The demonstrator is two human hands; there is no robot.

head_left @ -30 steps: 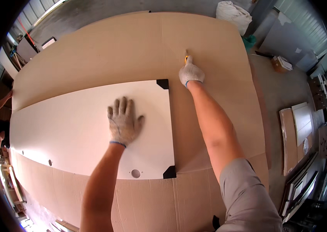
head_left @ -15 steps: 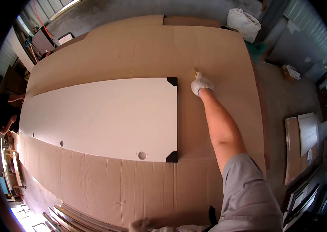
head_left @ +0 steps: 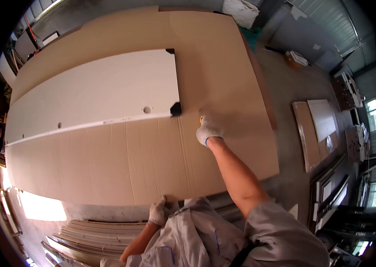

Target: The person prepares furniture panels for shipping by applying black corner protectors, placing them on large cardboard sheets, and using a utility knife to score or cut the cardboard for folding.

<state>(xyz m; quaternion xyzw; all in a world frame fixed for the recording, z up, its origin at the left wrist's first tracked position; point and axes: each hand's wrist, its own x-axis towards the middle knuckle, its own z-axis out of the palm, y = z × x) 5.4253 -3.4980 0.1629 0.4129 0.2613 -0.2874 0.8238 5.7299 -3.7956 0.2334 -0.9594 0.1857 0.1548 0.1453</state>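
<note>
A large brown cardboard sheet (head_left: 223, 58) covers the work surface, with a long white panel (head_left: 94, 93) lying on it; the panel has black corner protectors (head_left: 175, 109) and small round holes. My right hand (head_left: 207, 130), in a white knit glove, is closed around a small yellow-handled tool (head_left: 201, 119) pressed on the cardboard just right of the panel's near corner. My left hand (head_left: 158, 212), also gloved, grips the near edge of the cardboard close to my body.
Stacked pale boards (head_left: 88, 236) lie below the cardboard's near edge. To the right, on the concrete floor, lie flat cardboard and panel pieces (head_left: 315, 129), framed parts (head_left: 330, 196) and a white bag (head_left: 241, 10) at the far end.
My right hand has drawn the tool along the cardboard from beside the panel's far corner to beside its near corner. My left hand left the white panel and now grips the cardboard's near edge.
</note>
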